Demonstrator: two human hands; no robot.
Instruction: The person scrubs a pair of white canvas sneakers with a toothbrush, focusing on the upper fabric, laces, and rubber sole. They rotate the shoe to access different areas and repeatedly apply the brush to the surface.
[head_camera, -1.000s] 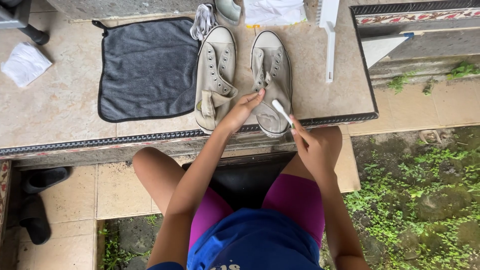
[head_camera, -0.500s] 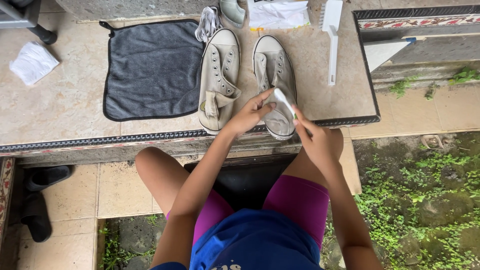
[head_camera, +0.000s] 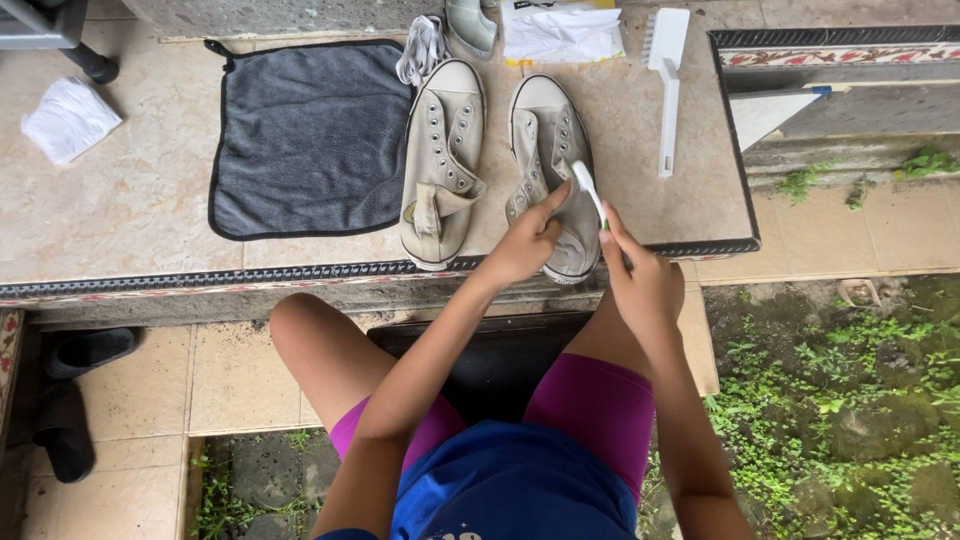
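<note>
A tiled stone ledge (head_camera: 130, 200) runs across the far side of the view, with a mossy, weedy patch of ground to the right and the seated person's knees near the bottom.

In the last second the small white brush (head_camera: 588, 190) has come off the side of the right shoe (head_camera: 550, 150) and swung up over its middle: a second ago it pointed down past the near toe end, half a second ago it lay across the toe, and now its head sits on the tongue, among the lace holes. The left hand (head_camera: 525, 243) has gone with it, from the toe cap up onto the shoe's upper. Judging by this, the brushing has passed from the toe to the opened middle of the shoe.

The right hand (head_camera: 640, 280) pinches the brush handle between thumb and fingertips, the handle slanting toward the near right. The left hand is loosely curled, its fingers pressing on the shoe just beside the brush head.

The right shoe lies sole-down on the ledge, toe toward the person, near the ledge's near edge. It is pale grey canvas, unlaced, tongue loose, and looks dull and grubby. The left shoe (head_camera: 440, 160) lies just beside it, also unlaced, its tongue flopped forward. A bundle of laces (head_camera: 420, 45) sits at the far end; a dark grey cloth (head_camera: 300, 135) is spread to the left, and a long white scrubbing brush (head_camera: 667, 80) lies to the right.
</note>
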